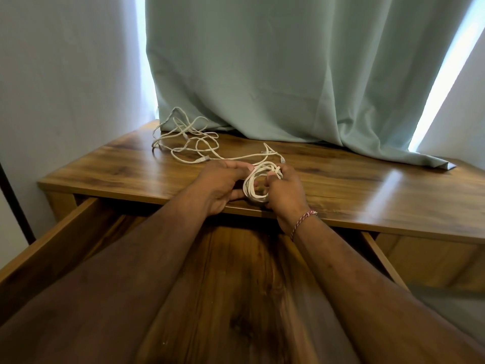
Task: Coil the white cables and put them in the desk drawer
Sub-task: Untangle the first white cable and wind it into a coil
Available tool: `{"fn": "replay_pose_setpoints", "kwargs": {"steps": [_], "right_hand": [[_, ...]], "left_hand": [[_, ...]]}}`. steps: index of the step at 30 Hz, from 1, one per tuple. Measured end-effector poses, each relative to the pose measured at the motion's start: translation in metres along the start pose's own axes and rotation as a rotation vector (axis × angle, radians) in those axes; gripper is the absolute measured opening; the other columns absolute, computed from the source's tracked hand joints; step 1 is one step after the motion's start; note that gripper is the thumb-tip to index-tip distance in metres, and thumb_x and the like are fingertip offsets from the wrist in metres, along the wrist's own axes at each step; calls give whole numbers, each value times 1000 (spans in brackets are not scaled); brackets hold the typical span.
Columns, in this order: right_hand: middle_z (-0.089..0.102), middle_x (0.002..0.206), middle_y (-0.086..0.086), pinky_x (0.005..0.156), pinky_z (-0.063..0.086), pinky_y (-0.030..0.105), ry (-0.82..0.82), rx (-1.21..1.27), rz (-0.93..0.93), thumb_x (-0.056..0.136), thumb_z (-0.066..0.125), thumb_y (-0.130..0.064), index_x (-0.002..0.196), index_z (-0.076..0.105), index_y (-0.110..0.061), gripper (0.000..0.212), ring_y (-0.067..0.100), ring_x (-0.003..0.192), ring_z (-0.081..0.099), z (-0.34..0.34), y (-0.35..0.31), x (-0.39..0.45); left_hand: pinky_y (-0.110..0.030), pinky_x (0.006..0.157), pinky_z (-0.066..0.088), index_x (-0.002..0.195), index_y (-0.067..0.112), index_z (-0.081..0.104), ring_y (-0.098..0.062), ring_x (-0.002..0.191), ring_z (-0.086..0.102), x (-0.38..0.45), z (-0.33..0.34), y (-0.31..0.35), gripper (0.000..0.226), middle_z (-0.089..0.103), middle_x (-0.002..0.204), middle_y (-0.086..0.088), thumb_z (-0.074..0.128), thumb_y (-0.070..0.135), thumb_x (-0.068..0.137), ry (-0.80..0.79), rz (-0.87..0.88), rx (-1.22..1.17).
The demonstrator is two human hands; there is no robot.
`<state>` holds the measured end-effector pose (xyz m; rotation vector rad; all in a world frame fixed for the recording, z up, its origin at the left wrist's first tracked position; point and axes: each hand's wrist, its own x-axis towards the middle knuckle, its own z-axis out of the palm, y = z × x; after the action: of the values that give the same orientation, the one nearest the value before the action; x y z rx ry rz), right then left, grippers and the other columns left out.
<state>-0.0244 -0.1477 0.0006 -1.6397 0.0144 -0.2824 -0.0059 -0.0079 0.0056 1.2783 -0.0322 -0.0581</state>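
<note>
Open drawer [236, 285] below, both hands coiling above its back edge.
Left hand [220, 185] and right hand [283, 190] each grip the coiled white cable [256, 182] over the desk [367, 190]; loose cables [183, 137] lie beyond the drawer.

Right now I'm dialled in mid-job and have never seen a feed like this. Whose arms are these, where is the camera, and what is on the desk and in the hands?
There is no machine here: a person works with two bare hands, and the single picture comes from a wide-angle camera on their head, looking forward and down. The left hand and the right hand meet over the front edge of a wooden desk. Between them is a coil of white cable; fingers of both hands curl around its loops. A strand runs from the coil to a loose tangle of white cable lying on the desk at the back left, by a pale green curtain. Below the arms the desk drawer is pulled open; no cable shows in the visible part.
</note>
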Motion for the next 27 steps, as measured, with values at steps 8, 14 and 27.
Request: {"fn": "replay_pose_setpoints", "kwargs": {"steps": [8, 14, 27], "right_hand": [[56, 67, 3, 36, 34, 19, -42, 48, 78, 103, 47, -7, 83, 59, -12, 24, 11, 48, 49, -9, -7, 0], [70, 76, 6, 53, 52, 28, -44, 81, 134, 101, 49, -6, 98, 66, -10, 18, 16, 60, 65, -7, -9, 2], [56, 72, 1, 36, 36, 20, -90, 35, 108, 107, 49, -16, 113, 61, -10, 15, 6, 47, 49, -14, -4, 10]], "left_hand": [[-38, 81, 64, 120, 5, 73, -24, 103, 76, -6, -10, 7, 25, 78, 113, -13, 64, 4, 97, -231, 3, 207], [-36, 73, 65, 116, 23, 76, -16, 88, 77, -15, -7, 9, 25, 74, 110, 1, 75, 14, 92, -129, 240, 601], [-37, 79, 57, 101, 20, 80, -16, 75, 66, -12, 1, 8, 19, 74, 83, 2, 64, 32, 100, 212, 540, 1190]]}}
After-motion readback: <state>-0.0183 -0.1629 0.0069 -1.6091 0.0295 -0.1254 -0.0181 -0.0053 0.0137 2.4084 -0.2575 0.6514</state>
